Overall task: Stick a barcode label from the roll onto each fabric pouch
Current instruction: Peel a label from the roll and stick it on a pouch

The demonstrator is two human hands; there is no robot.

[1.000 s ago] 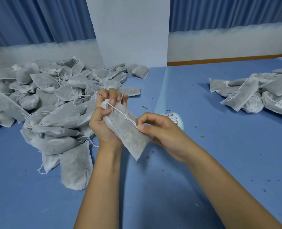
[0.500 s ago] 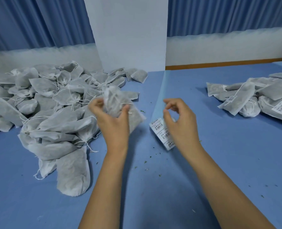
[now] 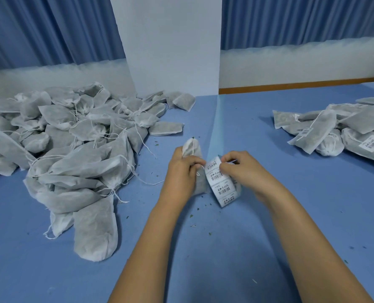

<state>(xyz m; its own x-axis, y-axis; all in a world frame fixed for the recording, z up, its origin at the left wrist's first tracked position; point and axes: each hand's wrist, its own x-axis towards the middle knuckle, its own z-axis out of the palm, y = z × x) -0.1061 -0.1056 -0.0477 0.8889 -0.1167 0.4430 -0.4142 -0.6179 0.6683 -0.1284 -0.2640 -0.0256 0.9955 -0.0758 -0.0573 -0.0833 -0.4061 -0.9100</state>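
judging by the piles, most work remains: the big unlabelled heap (image 3: 72, 154) lies left, few labelled pouches (image 3: 343, 132) far right. left hand (image 3: 182, 171) grips a pouch (image 3: 192, 149); right hand (image 3: 240, 169) pinches the label strip (image 3: 220, 182).

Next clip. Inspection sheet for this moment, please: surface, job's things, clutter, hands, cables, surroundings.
Surface: blue covered table, with a pale seam running down its middle.
Job's things: held pouch; label strip of barcode labels beside it; left pile of pouches, no labels showing; right pile, several pouches showing labels.
Clutter: green flecks scattered near the hands.
Hands: left hand grips the held pouch; right hand pinches the top of the label strip.
Cables: nothing seen.
Surroundings: blue curtains, white pillar, wooden trim behind the table.
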